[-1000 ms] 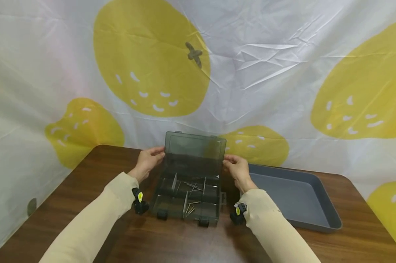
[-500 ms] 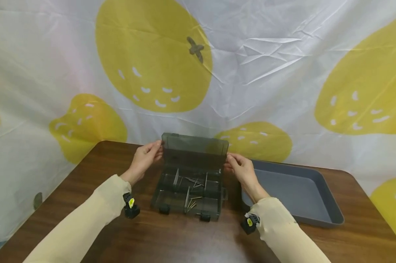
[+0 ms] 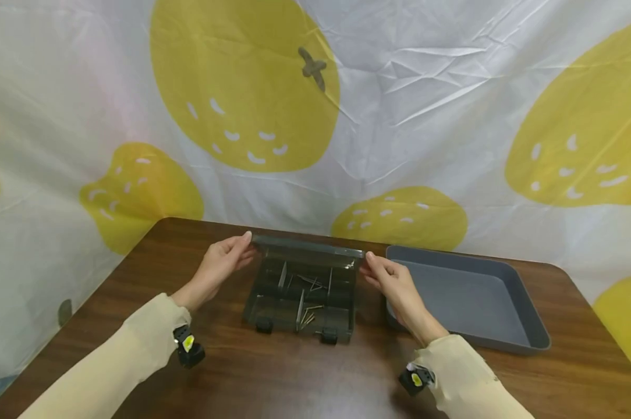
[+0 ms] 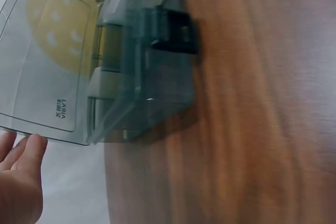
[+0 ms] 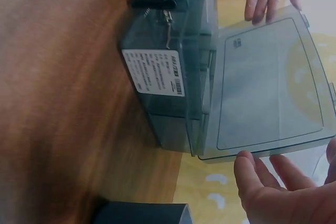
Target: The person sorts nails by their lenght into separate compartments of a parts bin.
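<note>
The hinged lid [image 3: 307, 247] of the smoky translucent plastic compartment box [image 3: 301, 294] has swung back since a second ago — it stood upright then, and now it lies folded flat behind the box, away from the person, so the compartments are fully exposed from above. The left hand [image 3: 222, 263] rests at the lid's left edge with its fingers fairly straight, touching rather than pinching; the right hand [image 3: 387, 276] does the same at the right edge, fingertips laid against the clear panel. Both hands have sunk with the lid toward the brown wooden table [image 3: 273, 378].

The box sits at the table's middle, between the two hands, its two black latches [image 3: 263, 326] facing the person. Thin upright dividers split it into sections — several slim metal nails [image 3: 309, 283] lie loose in the middle ones. Just to its right sits a shallow grey plastic tray [image 3: 525, 326], with nothing visible inside.
</note>
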A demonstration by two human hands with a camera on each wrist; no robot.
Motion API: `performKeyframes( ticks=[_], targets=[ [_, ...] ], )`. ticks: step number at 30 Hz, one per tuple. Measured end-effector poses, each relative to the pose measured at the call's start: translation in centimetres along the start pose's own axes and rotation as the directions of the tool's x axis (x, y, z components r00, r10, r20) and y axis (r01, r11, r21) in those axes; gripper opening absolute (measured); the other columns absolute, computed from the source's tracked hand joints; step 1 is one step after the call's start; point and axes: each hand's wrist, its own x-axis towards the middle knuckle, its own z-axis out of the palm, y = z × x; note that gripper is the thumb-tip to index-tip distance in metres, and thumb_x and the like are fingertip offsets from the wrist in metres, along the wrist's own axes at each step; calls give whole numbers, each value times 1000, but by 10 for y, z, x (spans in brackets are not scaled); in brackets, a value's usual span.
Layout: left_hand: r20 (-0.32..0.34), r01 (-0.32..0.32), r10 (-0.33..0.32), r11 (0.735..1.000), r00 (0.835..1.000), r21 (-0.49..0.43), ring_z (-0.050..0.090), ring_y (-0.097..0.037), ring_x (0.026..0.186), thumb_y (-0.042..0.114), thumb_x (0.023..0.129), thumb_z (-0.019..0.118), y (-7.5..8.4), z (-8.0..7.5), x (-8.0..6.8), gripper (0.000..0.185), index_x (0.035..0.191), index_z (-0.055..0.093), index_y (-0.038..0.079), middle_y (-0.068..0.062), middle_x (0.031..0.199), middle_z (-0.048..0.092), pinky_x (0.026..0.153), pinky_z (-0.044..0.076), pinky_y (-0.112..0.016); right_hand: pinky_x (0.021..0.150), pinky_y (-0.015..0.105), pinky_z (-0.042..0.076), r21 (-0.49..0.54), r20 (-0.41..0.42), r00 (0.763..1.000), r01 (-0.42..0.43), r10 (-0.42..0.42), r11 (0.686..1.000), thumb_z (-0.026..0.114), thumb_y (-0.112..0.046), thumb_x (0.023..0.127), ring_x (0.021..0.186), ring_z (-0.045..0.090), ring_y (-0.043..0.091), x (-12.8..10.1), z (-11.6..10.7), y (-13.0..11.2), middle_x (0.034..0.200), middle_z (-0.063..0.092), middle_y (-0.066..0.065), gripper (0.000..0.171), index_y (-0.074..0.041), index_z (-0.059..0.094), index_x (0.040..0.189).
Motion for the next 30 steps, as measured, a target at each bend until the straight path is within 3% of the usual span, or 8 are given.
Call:
performKeyframes(
  ticks=[5,12,15,18,19,22,25,30],
  targets=[
    [84,-63,59,997,995,53,49,-38,122,34,99,49,-9,-7,-18,52,134,48,-4,-22,137,48,98,43,-42,107,45,36,-149,62,998,25,-16,989,49,-41,97,131,43,29,-15,-3,4,143,45,14,56,-4,46,139],
    [165,-189,146,941,975,281,58,-34,113,24,98,53,-23,-13,-43,44,136,50,2,-19,134,51,92,49,-37,100,47,42,-416,121,986,158,-118,896,56,-35,95,125,50,27,-32,-7,16,138,51,13,51,-8,48,139],
    [175,-237,181,891,968,388,65,-19,100,24,96,56,-27,-12,-51,44,134,52,4,-16,130,56,78,54,-28,73,33,52,-496,153,979,197,-138,846,60,-33,93,74,63,14,-38,-7,21,113,65,19,54,-8,48,139],
    [170,-234,175,871,970,433,55,-1,59,25,94,59,-31,-11,-57,45,133,54,4,-16,91,70,51,41,-19,64,27,46,-557,192,970,233,-149,797,62,-34,91,41,31,6,-43,-5,26,111,66,20,58,-8,46,140],
    [171,-230,171,871,970,433,44,1,50,25,94,60,-33,-10,-59,45,133,54,4,-14,77,67,46,34,-18,65,28,48,-564,204,967,241,-150,790,63,-33,91,39,35,8,-44,-4,28,113,65,21,59,-7,45,141],
    [166,-211,153,876,974,434,17,0,41,24,93,60,-37,-9,-62,45,132,54,3,-5,55,49,40,23,-18,90,42,49,-573,225,956,286,-188,768,65,-28,90,77,67,24,-47,-1,32,139,48,19,60,-2,45,140],
    [159,-221,166,867,973,447,17,0,41,24,93,61,-41,-7,-63,44,131,55,2,-16,75,65,42,26,-19,98,50,43,-565,229,949,311,-217,765,67,-22,88,125,46,37,-49,1,35,142,43,21,60,3,45,138],
    [141,-242,197,837,970,491,63,-9,71,23,92,62,-45,-3,-63,43,129,57,2,-16,126,58,65,52,-26,97,50,42,-565,230,938,344,-258,750,68,-17,87,124,46,39,-51,3,37,140,42,26,59,6,45,136]
  ],
)
